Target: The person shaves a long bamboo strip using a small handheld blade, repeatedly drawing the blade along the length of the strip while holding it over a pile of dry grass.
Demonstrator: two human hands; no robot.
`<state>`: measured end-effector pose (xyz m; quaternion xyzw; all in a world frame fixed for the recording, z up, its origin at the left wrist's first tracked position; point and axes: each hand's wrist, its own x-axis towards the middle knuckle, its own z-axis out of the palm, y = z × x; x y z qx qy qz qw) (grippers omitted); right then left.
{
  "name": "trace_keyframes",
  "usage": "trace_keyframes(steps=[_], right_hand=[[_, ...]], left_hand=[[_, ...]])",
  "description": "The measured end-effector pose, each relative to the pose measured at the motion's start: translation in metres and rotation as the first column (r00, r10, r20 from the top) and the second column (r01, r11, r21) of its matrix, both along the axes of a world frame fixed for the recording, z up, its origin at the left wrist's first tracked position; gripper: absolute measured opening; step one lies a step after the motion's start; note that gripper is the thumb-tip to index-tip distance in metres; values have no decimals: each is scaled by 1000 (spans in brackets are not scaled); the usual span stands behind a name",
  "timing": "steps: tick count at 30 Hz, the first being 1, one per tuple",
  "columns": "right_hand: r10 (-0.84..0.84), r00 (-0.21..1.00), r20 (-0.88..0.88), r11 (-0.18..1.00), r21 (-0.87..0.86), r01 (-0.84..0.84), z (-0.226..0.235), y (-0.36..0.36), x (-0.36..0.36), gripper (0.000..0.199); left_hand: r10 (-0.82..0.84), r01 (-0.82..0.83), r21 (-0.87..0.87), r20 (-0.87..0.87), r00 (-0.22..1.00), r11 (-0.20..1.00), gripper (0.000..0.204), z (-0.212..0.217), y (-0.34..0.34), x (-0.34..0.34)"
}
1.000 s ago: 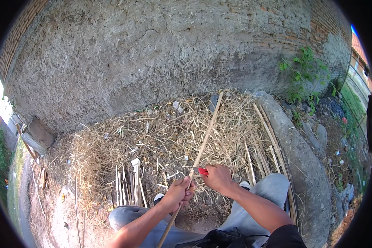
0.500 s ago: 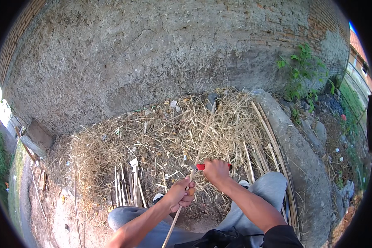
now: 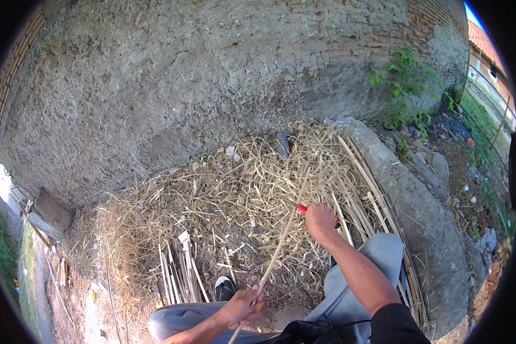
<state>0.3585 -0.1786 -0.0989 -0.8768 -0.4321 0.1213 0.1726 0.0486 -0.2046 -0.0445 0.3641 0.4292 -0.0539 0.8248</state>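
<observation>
My left hand [image 3: 242, 308] is closed around the lower part of a long, pale bamboo strip [image 3: 280, 245], which slants up and away to the right. Something orange-brown shows by its fingers, too blurred to name. Farther up, my right hand [image 3: 320, 220] grips a knife [image 3: 302, 208] with a red handle. Its short blade points left and lies at the strip; whether it cuts in cannot be seen. Under the strip's far end is a heap of thin, curled shavings [image 3: 269, 178].
Split strips [image 3: 180, 269] lie beside my left knee, and longer ones [image 3: 372, 183] run along a concrete ledge [image 3: 407, 212] at the right. A rough plastered wall [image 3: 212, 80] rises behind the shavings. My shoe [image 3: 225, 286] stands between my knees. A green plant [image 3: 404, 92] grows at the wall's foot.
My right hand has moved with the knife up along the strip, away from my left hand. My left hand has come lower and nearer to me, and the view has shifted slightly.
</observation>
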Motion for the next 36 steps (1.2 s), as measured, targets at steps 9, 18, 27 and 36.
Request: trace_keyframes(steps=[9, 18, 27, 36], right_hand=[[-42, 991, 130, 998, -38, 47, -8, -6, 26, 20], [-67, 980, 189, 974, -199, 105, -55, -4, 53, 22], [-185, 977, 107, 960, -195, 203, -52, -21, 52, 21], [234, 926, -297, 972, 55, -228, 29, -25, -42, 21]], left_hand=[[-10, 10, -30, -20, 1000, 1000, 36, -6, 6, -38], [-37, 33, -322, -7, 999, 946, 37, -22, 23, -74], [145, -24, -482, 216, 965, 876, 44, -30, 25, -88], [50, -32, -210, 83, 995, 977, 33, -22, 37, -24]])
